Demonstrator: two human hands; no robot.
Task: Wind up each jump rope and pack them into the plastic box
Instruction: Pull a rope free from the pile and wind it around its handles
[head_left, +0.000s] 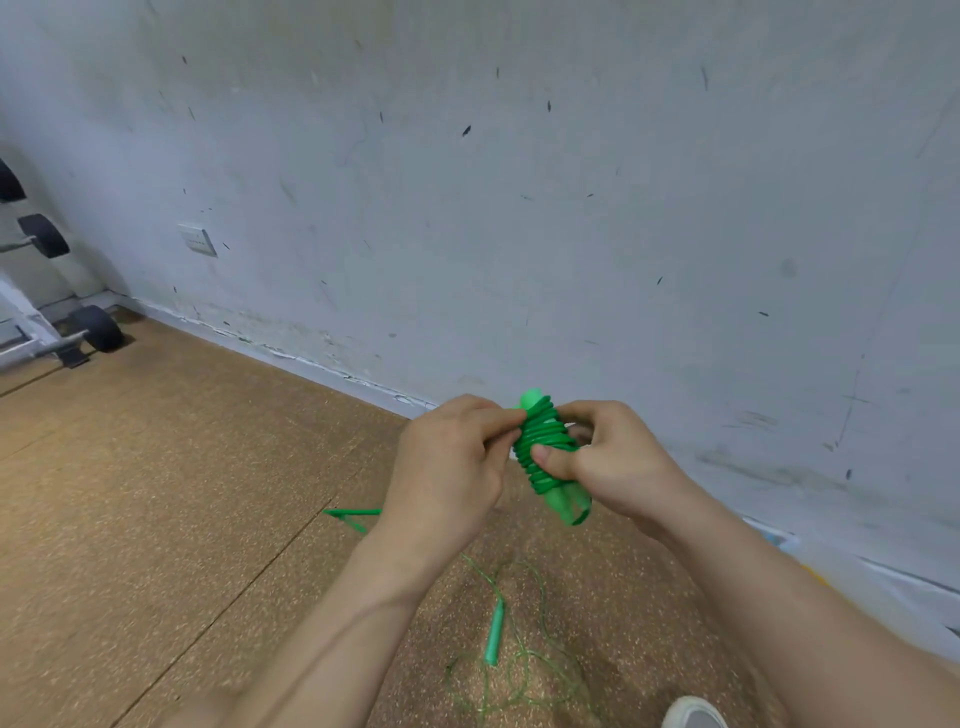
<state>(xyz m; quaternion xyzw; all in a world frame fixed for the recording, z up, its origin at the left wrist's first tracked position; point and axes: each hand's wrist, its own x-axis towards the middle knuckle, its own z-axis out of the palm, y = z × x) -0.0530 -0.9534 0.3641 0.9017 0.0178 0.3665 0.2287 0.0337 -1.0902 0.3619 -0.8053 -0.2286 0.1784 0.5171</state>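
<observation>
You're holding the rope (545, 441) up in front of the wall (519, 208), left hand (447, 467) pinching the coils on one side and right hand (618, 462) curled round the other with the thumb pressed on the turns, while a second rope (493, 636) lies loose on the floor (156, 467) near your shoe (693, 714). Slacken either grip before the end's tucked and I reckon those springy coils slide off the handles (566, 506) and unravel, plus that floor tangle looks ready to knot or snag your foot. No brand or writing I can read anywhere, and I can't spot the box.
</observation>
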